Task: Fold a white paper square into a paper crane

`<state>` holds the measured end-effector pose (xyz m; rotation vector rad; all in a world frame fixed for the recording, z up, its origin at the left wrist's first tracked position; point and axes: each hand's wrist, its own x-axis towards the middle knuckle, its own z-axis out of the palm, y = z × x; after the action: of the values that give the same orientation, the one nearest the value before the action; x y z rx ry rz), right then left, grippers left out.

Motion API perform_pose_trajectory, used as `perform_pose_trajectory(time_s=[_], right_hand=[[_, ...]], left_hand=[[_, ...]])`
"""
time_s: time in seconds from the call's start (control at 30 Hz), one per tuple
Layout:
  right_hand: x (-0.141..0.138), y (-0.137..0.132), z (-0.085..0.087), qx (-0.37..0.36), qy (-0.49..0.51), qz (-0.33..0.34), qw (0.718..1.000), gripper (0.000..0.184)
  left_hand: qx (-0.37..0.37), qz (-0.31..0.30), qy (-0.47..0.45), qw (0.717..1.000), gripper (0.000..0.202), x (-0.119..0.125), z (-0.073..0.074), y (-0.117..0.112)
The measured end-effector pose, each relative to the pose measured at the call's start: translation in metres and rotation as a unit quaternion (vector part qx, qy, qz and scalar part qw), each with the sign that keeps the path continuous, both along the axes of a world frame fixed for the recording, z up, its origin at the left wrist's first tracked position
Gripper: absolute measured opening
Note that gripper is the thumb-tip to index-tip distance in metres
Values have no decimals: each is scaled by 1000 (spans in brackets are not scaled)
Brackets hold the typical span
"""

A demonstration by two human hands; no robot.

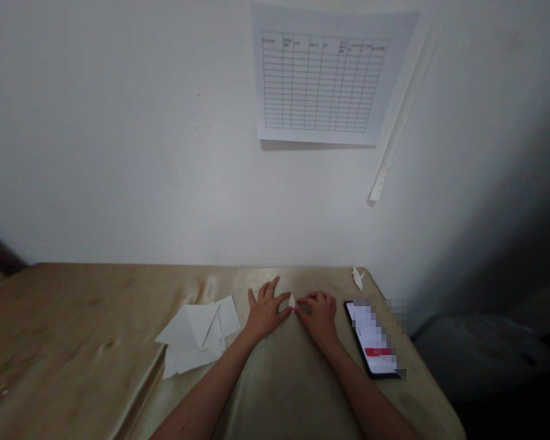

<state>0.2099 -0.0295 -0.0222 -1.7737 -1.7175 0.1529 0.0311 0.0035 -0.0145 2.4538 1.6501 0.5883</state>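
Tiny white folded paper (292,300), pointed on top, sits pinched between the left hand (266,310) and right hand (319,313) on the counter (96,330).

Counting what I have in front of me

I count two hands, my left hand (266,311) and my right hand (321,315), and one small folded paper (292,300). There is one table (73,324), one loose pile of white sheets (197,333) (at least three, though I cannot tell the exact number), one phone (373,342) and one tiny paper figure (358,277). The wall has one printed grid sheet (323,79) and one white strip (398,128).
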Motion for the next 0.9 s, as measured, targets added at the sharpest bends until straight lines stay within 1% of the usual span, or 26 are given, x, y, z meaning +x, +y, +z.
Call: perform_pose_trajectory(time_s=[0.1,0.2,0.37,0.53,0.77,0.9], right_hand=[[1,1,-2,1,12,8,1000,17],[1,0,-2,4,24,22,999,16],[1,-2,4,4,18,45,999,17],[2,-1,3,5,23,55,998,15],[4,1,0,-18,19,70,997,16],[4,1,0,-15,21,77,997,16]], left_hand=[[7,5,-23,1000,43,0,5,-2],[19,1,-47,999,43,-1,9,-3],[31,-10,-86,996,31,-2,15,-4],[51,-18,-105,993,24,-4,16,-5],[57,-24,-117,991,20,-4,18,-6],[62,-27,-115,991,20,-3,19,-7]])
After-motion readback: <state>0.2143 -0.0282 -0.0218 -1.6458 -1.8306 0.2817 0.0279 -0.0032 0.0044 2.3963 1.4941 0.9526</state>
